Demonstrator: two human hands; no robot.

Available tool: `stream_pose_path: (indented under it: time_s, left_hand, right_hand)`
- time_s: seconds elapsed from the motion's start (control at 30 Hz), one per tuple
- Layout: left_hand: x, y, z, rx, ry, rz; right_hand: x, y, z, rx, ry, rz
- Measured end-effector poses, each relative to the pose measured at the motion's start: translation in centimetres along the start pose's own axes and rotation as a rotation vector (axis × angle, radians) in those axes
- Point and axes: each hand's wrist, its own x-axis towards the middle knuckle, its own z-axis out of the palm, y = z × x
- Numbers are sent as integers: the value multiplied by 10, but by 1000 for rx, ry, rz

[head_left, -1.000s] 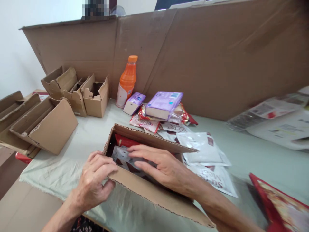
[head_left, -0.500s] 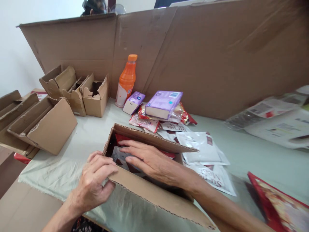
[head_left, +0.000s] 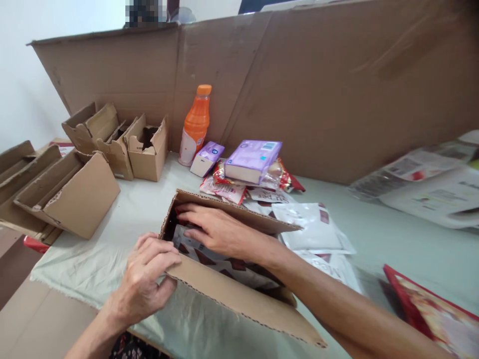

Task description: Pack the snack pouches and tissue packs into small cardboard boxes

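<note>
My left hand (head_left: pixel 149 276) is closed over the near left edge of an open cardboard box (head_left: pixel 239 299), fingers on the rim and thumb against the outside. Inside the box lies a silver-white packet (head_left: pixel 258 276) with dark brown marks. Over that packet reaches my right hand (head_left: pixel 209 227), its fingers stretched toward the far left corner and its thumb apart from them. The fingertips are at something red, mostly hidden by the hand. White pouches (head_left: pixel 310 227) lie just beyond the box's right end.
Several cardboard boxes (head_left: pixel 71 199) stand at the left. An orange bottle (head_left: pixel 195 124) and purple packs (head_left: pixel 254 157) on red snack bags are at the back. A red pouch (head_left: pixel 434 309) lies front right; a cardboard wall (head_left: pixel 318 89) stands behind. A person shows partly above it.
My right hand has moved farther into the box, toward its far left corner, uncovering more of the packet. My left hand keeps its hold on the box edge.
</note>
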Motion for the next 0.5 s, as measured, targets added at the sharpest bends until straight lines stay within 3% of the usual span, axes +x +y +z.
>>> stream_pose_path:
  time_s: [0.23,0.4,0.5]
  left_hand:
    - [-1,0,-1,-14,26,11]
    - [-11,-3,-6,64,180,-43]
    - [-10,-9,-5,61,194,-90]
  right_hand:
    - [-34,-1,1,32,5,0]
    - [-80,9,-6,95,209,53]
    - [-107,14,-13,96,316,124]
